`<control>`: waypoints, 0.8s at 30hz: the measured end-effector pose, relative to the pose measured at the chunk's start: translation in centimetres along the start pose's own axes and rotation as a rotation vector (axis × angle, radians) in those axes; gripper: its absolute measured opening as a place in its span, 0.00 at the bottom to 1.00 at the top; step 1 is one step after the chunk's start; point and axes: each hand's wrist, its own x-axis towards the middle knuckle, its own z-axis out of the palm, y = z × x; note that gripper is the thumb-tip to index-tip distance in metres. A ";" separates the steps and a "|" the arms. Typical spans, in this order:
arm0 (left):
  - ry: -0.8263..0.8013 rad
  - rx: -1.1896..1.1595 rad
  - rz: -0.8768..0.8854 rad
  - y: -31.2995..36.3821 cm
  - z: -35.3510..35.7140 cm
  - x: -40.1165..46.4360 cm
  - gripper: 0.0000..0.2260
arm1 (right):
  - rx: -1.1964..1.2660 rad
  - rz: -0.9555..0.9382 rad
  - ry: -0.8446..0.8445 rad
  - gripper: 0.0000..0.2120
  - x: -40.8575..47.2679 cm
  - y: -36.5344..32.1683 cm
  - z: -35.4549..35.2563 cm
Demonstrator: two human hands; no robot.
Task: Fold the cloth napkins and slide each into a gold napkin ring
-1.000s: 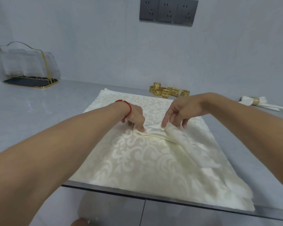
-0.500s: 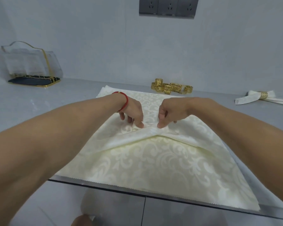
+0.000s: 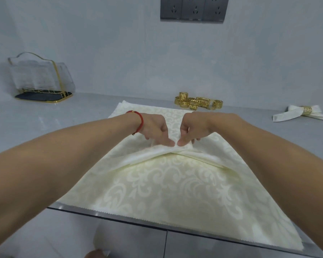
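Observation:
A cream damask napkin (image 3: 162, 185) lies spread on the grey counter (image 3: 45, 127), on top of more napkins of the same cloth. My left hand (image 3: 157, 130), with a red cord at the wrist, and my right hand (image 3: 193, 128) meet at the cloth's middle. Each pinches the top napkin between thumb and fingers, lifting it into a raised ridge that slopes down to both sides. Several gold napkin rings (image 3: 197, 103) sit in a cluster at the back of the counter, beyond my hands.
A folded napkin in a gold ring (image 3: 304, 112) lies at the far right. A clear holder with gold trim and a dark base (image 3: 39, 77) stands at the back left. Wall sockets (image 3: 193, 9) are above. The counter's front edge (image 3: 157, 227) runs below the cloth.
My hands came together at the napkin's centre and pinched it. The cloth rose from flat folds into a peaked ridge. The camera tilted slightly lower.

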 end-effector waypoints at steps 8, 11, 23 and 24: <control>0.004 0.074 0.048 0.4 -0.6 1.1 0.19 | -0.013 -0.257 0.256 0.19 -2.5 -1.0 2.7; -0.004 0.046 0.045 0.3 -0.5 1.4 0.20 | -0.081 -0.305 0.365 0.19 -2.3 -0.7 4.3; 0.334 -0.034 0.220 0.0 2.4 0.3 0.11 | 0.229 -0.278 0.475 0.07 -0.3 1.4 5.4; 0.357 0.005 0.231 0.4 2.4 0.3 0.11 | 0.228 -0.280 0.481 0.08 -0.2 1.4 5.5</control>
